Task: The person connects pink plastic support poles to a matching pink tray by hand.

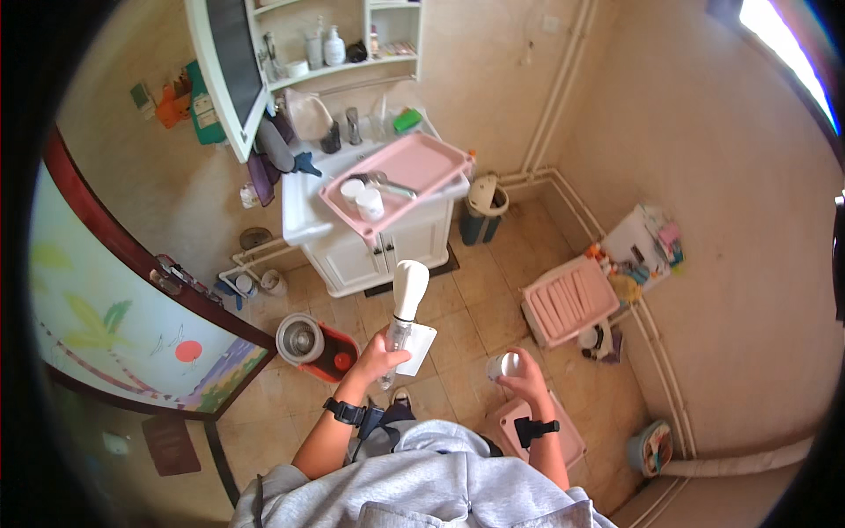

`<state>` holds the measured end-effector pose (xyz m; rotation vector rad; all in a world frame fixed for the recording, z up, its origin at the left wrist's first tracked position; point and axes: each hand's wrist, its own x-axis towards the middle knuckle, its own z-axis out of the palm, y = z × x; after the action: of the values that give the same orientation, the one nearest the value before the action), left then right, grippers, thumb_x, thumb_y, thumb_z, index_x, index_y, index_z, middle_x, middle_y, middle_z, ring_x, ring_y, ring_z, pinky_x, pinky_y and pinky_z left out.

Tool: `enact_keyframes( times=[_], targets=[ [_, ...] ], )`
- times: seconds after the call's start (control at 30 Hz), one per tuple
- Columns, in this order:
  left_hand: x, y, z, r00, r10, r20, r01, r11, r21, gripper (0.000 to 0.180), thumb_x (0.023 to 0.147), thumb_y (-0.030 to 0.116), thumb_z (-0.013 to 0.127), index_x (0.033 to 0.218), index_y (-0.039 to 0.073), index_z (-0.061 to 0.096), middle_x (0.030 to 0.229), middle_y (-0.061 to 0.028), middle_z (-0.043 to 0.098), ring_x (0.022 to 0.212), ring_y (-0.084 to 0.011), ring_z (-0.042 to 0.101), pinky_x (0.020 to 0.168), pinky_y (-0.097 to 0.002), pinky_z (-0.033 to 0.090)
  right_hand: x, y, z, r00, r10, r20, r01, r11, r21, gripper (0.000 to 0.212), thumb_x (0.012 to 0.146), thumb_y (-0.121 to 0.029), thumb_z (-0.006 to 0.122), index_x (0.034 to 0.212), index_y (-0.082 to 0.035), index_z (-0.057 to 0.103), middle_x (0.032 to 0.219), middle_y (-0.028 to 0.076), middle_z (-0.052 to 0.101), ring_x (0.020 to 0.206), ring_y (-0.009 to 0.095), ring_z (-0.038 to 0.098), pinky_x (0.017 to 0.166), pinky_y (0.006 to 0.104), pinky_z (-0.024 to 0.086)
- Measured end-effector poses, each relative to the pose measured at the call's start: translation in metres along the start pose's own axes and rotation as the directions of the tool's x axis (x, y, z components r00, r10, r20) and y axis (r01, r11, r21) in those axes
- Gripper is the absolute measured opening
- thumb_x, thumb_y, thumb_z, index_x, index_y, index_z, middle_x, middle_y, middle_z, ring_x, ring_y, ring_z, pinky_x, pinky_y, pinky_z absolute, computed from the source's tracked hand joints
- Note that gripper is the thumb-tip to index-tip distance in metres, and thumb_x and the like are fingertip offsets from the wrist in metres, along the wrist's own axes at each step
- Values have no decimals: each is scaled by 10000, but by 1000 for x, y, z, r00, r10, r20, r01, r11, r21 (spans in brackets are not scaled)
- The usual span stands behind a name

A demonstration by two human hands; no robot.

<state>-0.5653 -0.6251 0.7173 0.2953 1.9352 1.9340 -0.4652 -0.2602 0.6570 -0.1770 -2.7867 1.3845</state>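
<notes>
My left hand [377, 359] is closed around the clear, narrow lower part of a long object with a rounded white head [410, 283] and a dark band between the two parts. I cannot tell its exact kind. A flat white rectangle [420, 350] shows beside the fingers; whether it is gripped or attached is unclear. My right hand [528, 378] holds a small white cup [503, 365], its round end facing left. Ahead, a pink tray [433, 161] lies across the washbasin with two white cups [369, 205] and a dark-and-silver utensil [387, 183] on it.
The tray overhangs the white vanity cabinet [374, 255]. An open mirror door [231, 70] juts out at upper left. On the tiled floor stand a red-and-grey mop bucket [339, 352], a bin [482, 211], a pink-lidded box [572, 301] and a pink stool-like item [563, 431] near my right forearm.
</notes>
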Motion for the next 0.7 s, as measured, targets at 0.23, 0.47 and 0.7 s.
enact_keyframes(
  times=[0.23,0.47,0.7],
  targets=[
    [120,68,-56,985,74,-156,-88,993,-85,326,775,99,686,1083,9,634,921,-23,653,818,-133,608,744,-305,517,138,-107,0,987,-138,-82,139,990,5,647,626,-209,836,1216,-59,616,1097,155,661,1053,356,632,907,410,514],
    [303,95,-93,965,-40,-260,-35,960,-277,288,825,132,665,1067,-23,653,894,-76,688,762,-166,656,670,-313,528,324,-166,-20,956,-265,-123,257,964,-74,630,652,-232,815,1234,-115,604,1119,118,649,1085,354,613,917,438,509],
    [465,43,-125,878,-202,-434,60,946,-318,239,813,174,715,933,-29,674,814,-48,648,721,-162,618,653,-358,496,538,-172,8,903,-422,-78,400,893,-205,667,633,-224,813,1261,-165,595,1204,95,631,1139,354,584,904,449,527]
  ],
)
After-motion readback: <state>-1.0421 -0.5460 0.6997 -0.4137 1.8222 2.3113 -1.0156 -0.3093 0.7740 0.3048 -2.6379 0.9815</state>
